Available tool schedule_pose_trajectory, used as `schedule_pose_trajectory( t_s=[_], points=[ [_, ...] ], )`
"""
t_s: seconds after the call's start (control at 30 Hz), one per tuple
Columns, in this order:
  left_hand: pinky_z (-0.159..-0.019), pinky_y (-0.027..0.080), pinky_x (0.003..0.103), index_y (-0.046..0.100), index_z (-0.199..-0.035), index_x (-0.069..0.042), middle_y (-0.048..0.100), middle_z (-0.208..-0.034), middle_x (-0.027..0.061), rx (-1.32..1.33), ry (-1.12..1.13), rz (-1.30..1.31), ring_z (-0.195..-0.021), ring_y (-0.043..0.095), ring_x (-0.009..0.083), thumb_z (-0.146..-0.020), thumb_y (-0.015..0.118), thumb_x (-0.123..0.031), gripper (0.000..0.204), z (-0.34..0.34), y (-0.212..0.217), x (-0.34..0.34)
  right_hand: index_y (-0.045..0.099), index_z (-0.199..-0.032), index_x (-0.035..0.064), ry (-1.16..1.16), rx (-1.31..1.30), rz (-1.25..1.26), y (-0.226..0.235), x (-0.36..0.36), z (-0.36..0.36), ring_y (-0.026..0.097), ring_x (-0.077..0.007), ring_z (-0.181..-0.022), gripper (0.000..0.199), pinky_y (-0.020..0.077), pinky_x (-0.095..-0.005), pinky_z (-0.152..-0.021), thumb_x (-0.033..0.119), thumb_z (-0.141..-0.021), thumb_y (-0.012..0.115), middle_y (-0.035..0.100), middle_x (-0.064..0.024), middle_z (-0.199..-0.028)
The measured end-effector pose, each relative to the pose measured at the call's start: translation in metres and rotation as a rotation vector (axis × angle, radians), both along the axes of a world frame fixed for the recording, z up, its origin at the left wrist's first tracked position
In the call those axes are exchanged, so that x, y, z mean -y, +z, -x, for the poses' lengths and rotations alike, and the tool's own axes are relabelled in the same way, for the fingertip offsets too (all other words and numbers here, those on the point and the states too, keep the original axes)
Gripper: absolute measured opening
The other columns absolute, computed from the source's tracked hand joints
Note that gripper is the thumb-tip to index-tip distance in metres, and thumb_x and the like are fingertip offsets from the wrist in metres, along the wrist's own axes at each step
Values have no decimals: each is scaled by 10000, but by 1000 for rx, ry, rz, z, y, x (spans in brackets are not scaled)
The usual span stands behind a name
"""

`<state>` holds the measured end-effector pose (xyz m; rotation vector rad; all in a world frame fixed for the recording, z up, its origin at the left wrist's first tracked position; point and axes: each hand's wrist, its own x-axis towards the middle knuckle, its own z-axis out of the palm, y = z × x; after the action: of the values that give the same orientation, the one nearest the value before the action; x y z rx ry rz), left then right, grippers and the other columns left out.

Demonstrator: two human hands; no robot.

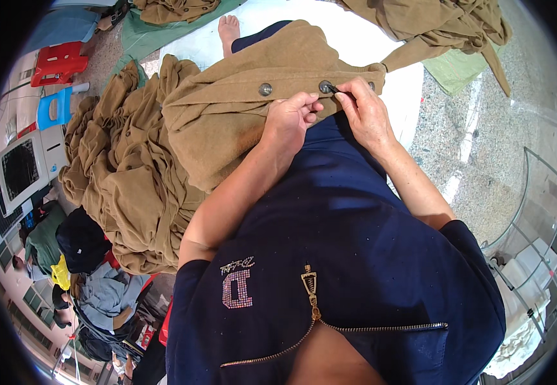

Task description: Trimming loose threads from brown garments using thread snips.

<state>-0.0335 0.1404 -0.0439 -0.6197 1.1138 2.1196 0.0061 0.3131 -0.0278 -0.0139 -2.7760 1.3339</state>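
As the right hand (366,117) pinches a dark object (334,89) at the middle button (324,86), the left hand (288,120) presses fingertips together. Three buttons show on the coat (220,115); this one looks unfinished!

The navy zip-neck top (368,276) bears, left of its zipper pull (310,282), one large studded letter (236,289) and small, illegible script (237,264).

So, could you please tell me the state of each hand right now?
Left hand: closed; whether it holds anything cannot be told.
Right hand: closed, holding a small dark object at a dark button on the brown garment.
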Motion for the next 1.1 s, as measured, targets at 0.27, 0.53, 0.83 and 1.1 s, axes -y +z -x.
schedule_pose_trajectory(
  t_s=[0.27,0.53,0.83,1.1],
  points=[
    [-605,417,279,600,-845,23,621,-832,105,-84,84,26,-794,648,208,-861,588,-53,79,0,21,1,563,-1110,14,-226,-24,325,-39,-30,6,552,-134,-845,228,480,-292,-770,101,-908,626,582,-81,-981],
    [-614,487,323,483,-889,-44,631,-934,117,-253,262,43,-843,677,281,-912,495,-47,26,10,10,46,594,-1150,63,-348,278,675,-54,-50,8,483,-75,-848,296,402,-228,-702,169,-877,638,551,24,-974],
    [-623,499,323,502,-901,-51,647,-979,127,-248,245,8,-845,677,270,-915,497,-42,17,5,0,51,542,-1191,106,-433,441,821,-74,-57,84,536,-130,-954,457,394,-279,-760,472,-919,577,637,-21,-1066],
    [-634,503,320,509,-910,-62,651,-974,104,-154,254,34,-861,670,263,-906,526,-55,19,1,-12,57,599,-1019,53,-373,29,1282,-86,-56,106,599,-103,-745,212,376,-190,-532,-20,-829,661,623,-44,-896]
  ],
)
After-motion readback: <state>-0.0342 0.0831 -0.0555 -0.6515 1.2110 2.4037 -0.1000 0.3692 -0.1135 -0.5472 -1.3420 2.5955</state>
